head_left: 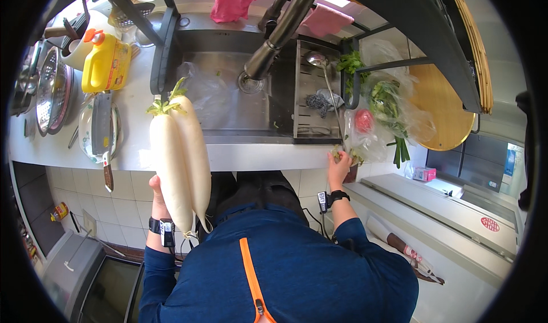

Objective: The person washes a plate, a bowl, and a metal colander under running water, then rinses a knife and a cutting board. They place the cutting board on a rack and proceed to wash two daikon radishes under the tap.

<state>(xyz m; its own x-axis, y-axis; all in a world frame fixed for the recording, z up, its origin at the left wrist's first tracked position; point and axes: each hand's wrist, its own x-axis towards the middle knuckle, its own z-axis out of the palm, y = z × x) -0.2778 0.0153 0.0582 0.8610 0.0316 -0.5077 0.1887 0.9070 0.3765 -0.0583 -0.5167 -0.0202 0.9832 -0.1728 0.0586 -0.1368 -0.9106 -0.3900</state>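
Observation:
Two long white daikon radishes (180, 164) with short green leaf stubs lie side by side in my left hand (157, 194); they hide most of its fingers. My right hand (339, 166) is at the counter's front edge, its fingers closed around small pale green leafy scraps (338, 155). More scraps lie just right of those fingers. Beside them is a clear plastic bag (368, 145) with a round red item (364, 121) in it. Behind the radishes, the steel sink (261, 121) holds a crumpled clear plastic bag (205, 94).
At left, a cleaver (102, 126) rests across plates (87, 141), its handle over the counter edge. A yellow jug (107, 64) and steel colanders (51, 91) stand nearby. The sink's side rack (319, 126) holds a ladle (317, 58). Bagged greens (385, 104) and a round wooden board (445, 109) are at right.

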